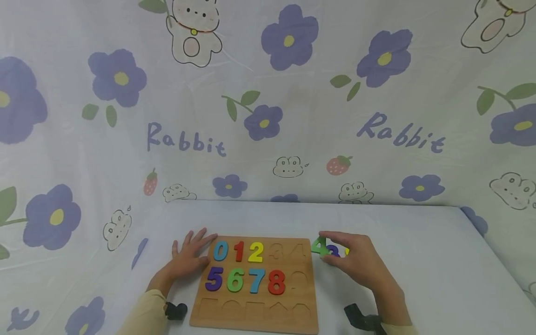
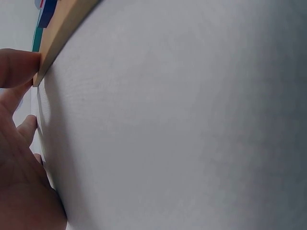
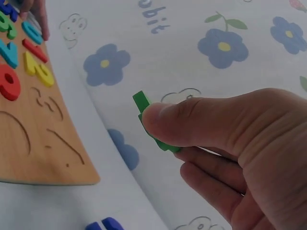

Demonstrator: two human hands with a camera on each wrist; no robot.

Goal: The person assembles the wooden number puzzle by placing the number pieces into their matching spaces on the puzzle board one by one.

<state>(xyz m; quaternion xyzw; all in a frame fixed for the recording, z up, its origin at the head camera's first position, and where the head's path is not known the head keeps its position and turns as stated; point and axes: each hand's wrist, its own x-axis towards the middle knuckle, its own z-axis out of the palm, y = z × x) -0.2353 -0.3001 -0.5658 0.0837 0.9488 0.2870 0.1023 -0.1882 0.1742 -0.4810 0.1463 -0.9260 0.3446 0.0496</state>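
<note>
The wooden number board [image 1: 251, 304] lies on the white table, with 0, 1, 2 in its top row and 5, 6, 7, 8 in the middle row. My left hand [image 1: 188, 256] rests at the board's upper left corner, fingers spread; in the left wrist view the thumb of that hand [image 2: 21, 177] touches the board's edge [image 2: 62, 36]. Pinched between my right hand's [image 1: 360, 260] thumb and fingers is a green 4 [image 1: 320, 246], held just right of the board. The right wrist view shows the green piece [image 3: 141, 103] edge-on in the right hand [image 3: 216, 124].
A purple 3 [image 1: 332, 250] and part of a yellow piece [image 1: 346, 251] lie behind and beside my right hand. Behind the table hangs a cloth [image 1: 310, 102] printed with flowers and rabbits. Empty recesses show in the board's top, middle and bottom rows.
</note>
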